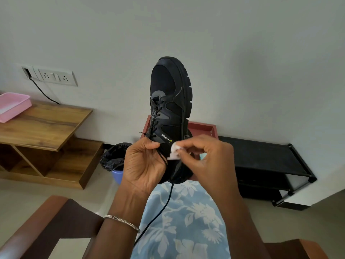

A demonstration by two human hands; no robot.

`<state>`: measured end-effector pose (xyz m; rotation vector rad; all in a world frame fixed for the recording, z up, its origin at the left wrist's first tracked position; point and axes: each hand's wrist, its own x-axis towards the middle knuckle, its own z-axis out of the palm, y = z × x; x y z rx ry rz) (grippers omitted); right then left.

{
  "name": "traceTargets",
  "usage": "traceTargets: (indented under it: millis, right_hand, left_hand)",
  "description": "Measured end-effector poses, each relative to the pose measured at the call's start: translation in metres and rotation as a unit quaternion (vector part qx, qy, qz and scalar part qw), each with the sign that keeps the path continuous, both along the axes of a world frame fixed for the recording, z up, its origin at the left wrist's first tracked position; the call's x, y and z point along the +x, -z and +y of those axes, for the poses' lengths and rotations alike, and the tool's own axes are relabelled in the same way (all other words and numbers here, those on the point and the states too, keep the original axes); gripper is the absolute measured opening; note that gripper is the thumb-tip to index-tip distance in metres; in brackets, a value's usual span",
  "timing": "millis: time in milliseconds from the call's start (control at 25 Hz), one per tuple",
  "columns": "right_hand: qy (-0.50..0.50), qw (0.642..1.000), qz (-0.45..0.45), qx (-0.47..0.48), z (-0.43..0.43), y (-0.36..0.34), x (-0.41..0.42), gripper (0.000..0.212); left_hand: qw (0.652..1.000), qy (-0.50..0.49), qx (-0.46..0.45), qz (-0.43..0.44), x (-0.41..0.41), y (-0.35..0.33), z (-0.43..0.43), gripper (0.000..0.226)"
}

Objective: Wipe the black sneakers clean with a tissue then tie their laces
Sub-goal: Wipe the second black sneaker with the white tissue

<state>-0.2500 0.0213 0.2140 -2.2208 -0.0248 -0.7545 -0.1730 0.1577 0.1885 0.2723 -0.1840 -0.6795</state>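
A black sneaker is held up in front of me, toe pointing up, its sole facing right. My left hand grips it at the collar and heel. My right hand pinches a small crumpled white tissue against the shoe's side near the logo. The laces are untied; one black lace hangs down over my lap. I see only this one sneaker.
A black shoe rack stands against the wall at the right, with a red tray behind the shoe. A bin lined with a black bag sits on the floor. A wooden shelf with a pink tray is at the left. Brown chair arms frame my lap.
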Motion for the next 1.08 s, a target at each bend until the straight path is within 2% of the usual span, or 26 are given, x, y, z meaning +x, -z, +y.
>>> traceTargets:
  millis: [80,160,320,360,520,600,680,840,880,1000,1080]
  right_hand:
    - [0.053,0.997,-0.055,-0.004,0.001,0.003,0.010,0.016]
    - [0.041,0.998,-0.055,0.000,0.004,0.005,0.008,0.015]
    - [-0.098,0.991,0.095,-0.003,0.000,-0.003,-0.009,0.014]
    - [-0.108,0.989,0.101,-0.003,-0.002,-0.005,-0.009,0.014]
    - [0.037,0.998,-0.051,-0.002,-0.002,-0.004,0.014,0.015]
    - [0.064,0.994,-0.092,0.001,0.001,0.003,0.022,0.016]
    - [0.020,0.997,-0.068,-0.016,-0.001,0.008,0.017,0.014]
    - [-0.114,0.992,0.057,-0.027,-0.009,0.000,-0.003,0.016]
    - [-0.105,0.993,0.047,-0.035,-0.010,-0.002,-0.001,0.015]
    - [0.016,0.996,-0.068,-0.059,-0.015,-0.004,0.019,0.013]
    - [0.062,0.991,-0.105,-0.060,-0.016,-0.006,0.025,0.012]
  left_hand:
    - [1.000,-0.003,-0.012,0.000,-0.001,0.000,-0.002,0.080]
    - [1.000,-0.006,-0.009,0.003,-0.001,0.002,0.000,0.082]
    - [1.000,0.020,-0.007,-0.007,0.003,0.005,0.005,0.092]
    - [1.000,0.026,-0.003,-0.007,0.003,0.006,0.004,0.092]
    - [0.999,0.026,-0.030,0.001,0.000,0.002,-0.003,0.082]
    - [0.999,0.026,-0.039,-0.002,-0.003,0.002,-0.003,0.083]
    - [0.999,0.024,-0.038,0.001,-0.003,0.004,0.001,0.086]
    - [0.999,0.038,-0.031,0.002,-0.001,0.002,0.006,0.091]
    - [0.999,0.038,-0.027,0.005,-0.002,0.000,0.004,0.089]
    - [0.999,0.036,-0.024,0.011,-0.008,-0.004,-0.005,0.085]
    - [0.999,0.033,-0.011,0.022,-0.011,-0.004,-0.007,0.081]
